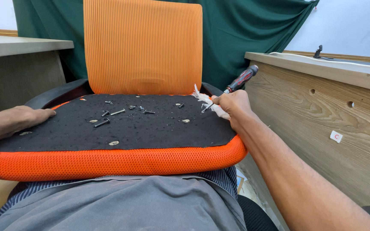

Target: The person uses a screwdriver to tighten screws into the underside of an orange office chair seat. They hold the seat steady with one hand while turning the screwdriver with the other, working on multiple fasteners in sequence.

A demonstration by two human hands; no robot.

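Green cloth hangs behind an orange mesh chair back (142, 47), with wooden desks on either side. At the near right corner of the seat, the right hand (232, 105) is clamped around a screwdriver (240, 80) with a red-and-black handle. The tool looks stiff and light, its ribbed grip the natural place to hold it. Its tip is buried among white scraps (204, 99), so I cannot tell what it touches. The left hand (26, 117) lies flat, fingers loosely together, on the seat's far edge, holding nothing. Between the hands, loose screws (108, 117) and small fittings lie scattered on the black seat underside (159, 132); they are small, hard and apt to roll. Each fitting's kind is too small to make out.
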